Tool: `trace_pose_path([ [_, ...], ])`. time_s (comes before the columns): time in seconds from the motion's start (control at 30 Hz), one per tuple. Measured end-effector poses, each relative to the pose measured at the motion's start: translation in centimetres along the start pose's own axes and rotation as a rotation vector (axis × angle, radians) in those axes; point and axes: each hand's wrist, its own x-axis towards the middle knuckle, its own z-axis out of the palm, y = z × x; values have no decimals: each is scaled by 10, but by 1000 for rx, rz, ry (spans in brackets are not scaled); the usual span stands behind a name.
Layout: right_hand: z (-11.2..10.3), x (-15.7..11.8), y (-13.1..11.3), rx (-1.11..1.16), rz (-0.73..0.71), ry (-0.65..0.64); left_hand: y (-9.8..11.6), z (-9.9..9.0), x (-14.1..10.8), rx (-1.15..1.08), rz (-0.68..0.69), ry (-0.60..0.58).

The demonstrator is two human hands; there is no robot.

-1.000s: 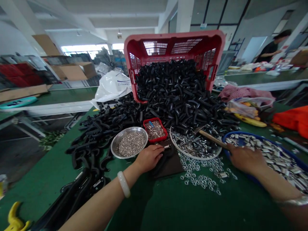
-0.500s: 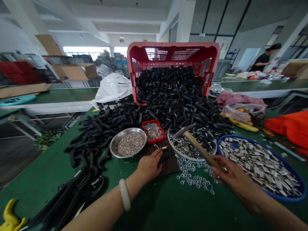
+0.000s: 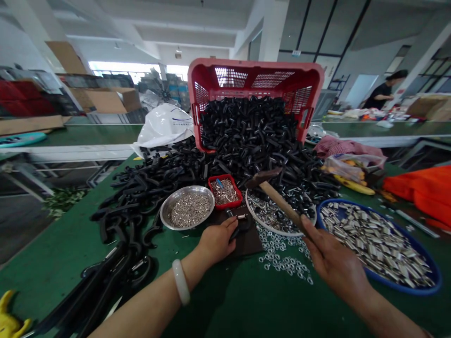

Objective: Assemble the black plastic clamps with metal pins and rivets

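My right hand is closed round the wooden handle of a hammer. The hammer's head is raised over the left part of a white bowl of metal pins and black pieces. With closed fingers my left hand holds a black curved plastic part down on a dark square pad. A small metal spring shows on that part, near my fingertips. Just behind the left hand are a steel bowl of tiny metal pieces and a red tray of small pins. Loose metal rings lie between my hands.
A red crate lies tipped, spilling black parts over the green table. At right are a blue tray of metal tubes, bananas and orange cloth. A person works in the background.
The hammer's head has risen and turned slightly in my right hand, which has moved a little. My left hand stays on the black part.
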Motion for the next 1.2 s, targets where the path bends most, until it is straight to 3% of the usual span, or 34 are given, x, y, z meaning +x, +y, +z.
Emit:
trace_pose_path([
  [0.13, 6, -1, 3, 20, -39, -201, -2, 1, 0, -6, 6, 2],
  [0.3, -2, 1, 0, 89, 24, -20, -4, 3, 0, -8, 35, 23],
  [0.5, 4, 1, 11, -49, -79, -252, -6, 0, 0, 25, 52, 22],
  [0.63, -8, 10, 3, 63, -40, -87, -13, 2, -3, -43, 65, 28],
  [0.73, -9, 7, -13, 131, -30, 17, -21, 8, -5, -133, -55, 65],
  [0.9, 4, 4, -25, 11, -149, -194, -27, 11, -5, -212, -148, 41],
  [0.97, 2, 8, -25, 75, -137, -193, -27, 9, -5, -229, -153, 36],
  [1.1, -1, 10, -26, 160, -53, -64, -27, 6, -4, -249, -147, 38],
  [1.2, 3, 8, -24, 64, -86, -180, -27, 5, -4, -256, -180, 21],
])
